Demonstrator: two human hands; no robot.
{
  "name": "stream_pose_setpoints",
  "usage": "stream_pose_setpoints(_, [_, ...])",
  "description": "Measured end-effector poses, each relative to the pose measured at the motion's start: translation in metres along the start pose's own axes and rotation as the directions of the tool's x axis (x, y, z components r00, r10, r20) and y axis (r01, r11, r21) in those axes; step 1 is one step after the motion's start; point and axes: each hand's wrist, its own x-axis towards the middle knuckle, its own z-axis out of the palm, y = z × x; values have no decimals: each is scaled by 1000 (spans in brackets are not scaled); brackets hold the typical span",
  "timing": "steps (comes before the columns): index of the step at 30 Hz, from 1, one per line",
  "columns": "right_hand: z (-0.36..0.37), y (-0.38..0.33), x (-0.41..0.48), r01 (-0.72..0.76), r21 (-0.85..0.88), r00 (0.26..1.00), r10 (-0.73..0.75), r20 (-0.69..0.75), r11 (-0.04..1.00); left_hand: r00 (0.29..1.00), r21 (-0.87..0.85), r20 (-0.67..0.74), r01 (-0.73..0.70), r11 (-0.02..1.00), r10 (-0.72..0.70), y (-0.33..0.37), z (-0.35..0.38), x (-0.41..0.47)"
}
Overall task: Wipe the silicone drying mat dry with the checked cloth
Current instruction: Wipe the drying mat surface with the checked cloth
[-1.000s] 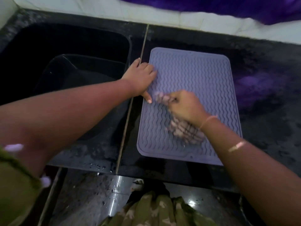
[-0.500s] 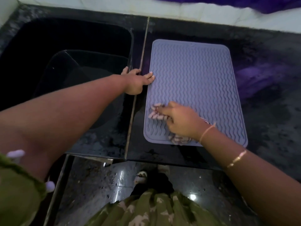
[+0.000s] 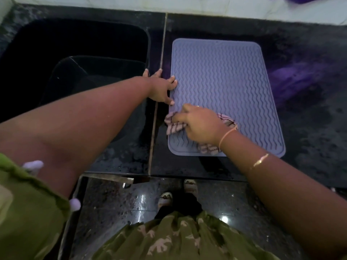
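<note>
A: Where is the silicone drying mat [image 3: 225,87] found?

B: It is laid flat on the dark countertop [image 3: 309,128], toward one o'clock from the middle of the view, with the black sink [image 3: 75,53] at ten o'clock of it, beyond a thin seam.

A: And the checked cloth [image 3: 174,125]?

B: It is bunched on the mat's seven o'clock corner, pressed down under the right hand [image 3: 199,124] — the fingers are curled over it, and cloth is seen at both sides of the hand, one fold spilling past the mat's left edge.

A: How is the left hand [image 3: 161,89] placed?

B: It is spread wide at the mat's nine o'clock edge — fingertips [image 3: 173,81] are set on the mat's rim, the rest on the counter by the seam.
</note>
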Motion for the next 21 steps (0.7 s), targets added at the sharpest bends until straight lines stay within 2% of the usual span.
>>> stream_pose_setpoints(6, [7, -17, -38, 198, 45, 978, -201, 57, 979, 996, 23, 92, 18, 1000, -21, -1, -4, -4])
stream_pose_setpoints(8, [5, -9, -47, 218, 47, 971, -222, 86, 975, 993, 42, 111, 35, 999, -40, 2, -6, -4])
stream_pose_setpoints(11, [-5, 14, -48, 161, 62, 976, -168, 138, 985, 991, 67, 122, 46, 997, -54, 7, -9, -4])
stream_pose_setpoints(15, [-23, 45, -35, 20, 55, 993, -26, 111, 998, 990, 78, 124, 59, 995, -69, 10, -9, -7])
stream_pose_setpoints(17, [-34, 56, -21, -30, 36, 999, 29, 34, 999, 990, 98, 122, 63, 993, -75, 11, -10, -6])
stream_pose_setpoints(19, [-41, 64, 1, -101, 67, 988, 108, -106, 993, 990, 121, 116, 66, 990, -80, 10, -10, -5])
stream_pose_setpoints(21, [-38, 59, 21, -183, 125, 968, 200, -149, 975, 990, 132, 111, 71, 989, -85, 10, -9, -5])
